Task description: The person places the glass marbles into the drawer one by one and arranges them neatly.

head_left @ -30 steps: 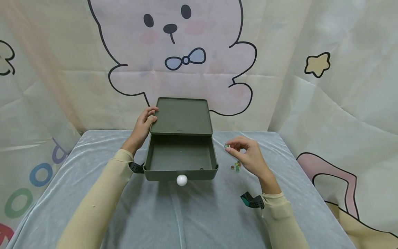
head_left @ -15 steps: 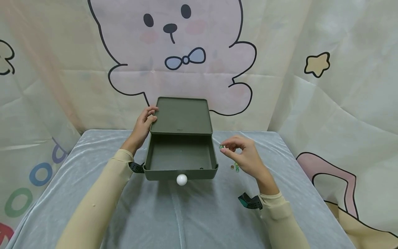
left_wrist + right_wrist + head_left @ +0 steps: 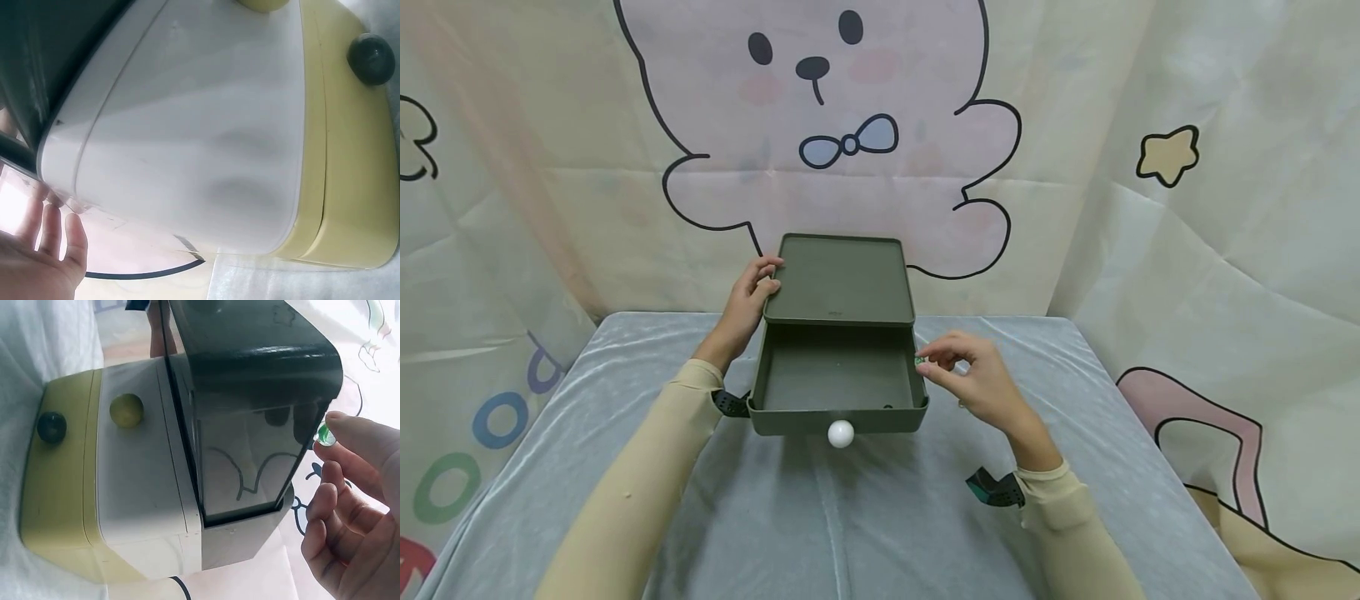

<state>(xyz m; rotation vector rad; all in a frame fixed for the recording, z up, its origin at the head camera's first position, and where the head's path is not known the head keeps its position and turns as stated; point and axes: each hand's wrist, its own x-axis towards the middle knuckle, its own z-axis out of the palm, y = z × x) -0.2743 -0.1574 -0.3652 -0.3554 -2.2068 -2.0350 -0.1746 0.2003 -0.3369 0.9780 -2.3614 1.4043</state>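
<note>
A green-topped drawer box (image 3: 842,279) stands on the table with its top drawer (image 3: 838,422) pulled out. A white knob (image 3: 841,434) sits on the drawer's front. My left hand (image 3: 741,312) rests against the box's left side, its fingers (image 3: 76,240) fairly straight along the wall. At the drawer's right rim, my right hand (image 3: 973,379) pinches a green-and-clear marble (image 3: 325,434) between thumb and forefinger. Inside the drawer, near its front right corner, lies a small dark round thing (image 3: 888,407). Behind the right hand, the marbles on the table are mostly hidden.
Lower down, the box has a white drawer (image 3: 140,462) with a yellow knob (image 3: 127,410) and a yellow drawer (image 3: 59,475) with a dark knob (image 3: 52,427). Grey-blue cloth (image 3: 760,525) covers the table. Printed curtains (image 3: 1075,83) hang behind and beside it.
My right hand has moved left with the marble, from above the loose marbles to the drawer's right rim. The left hand stays where it was on the box.
</note>
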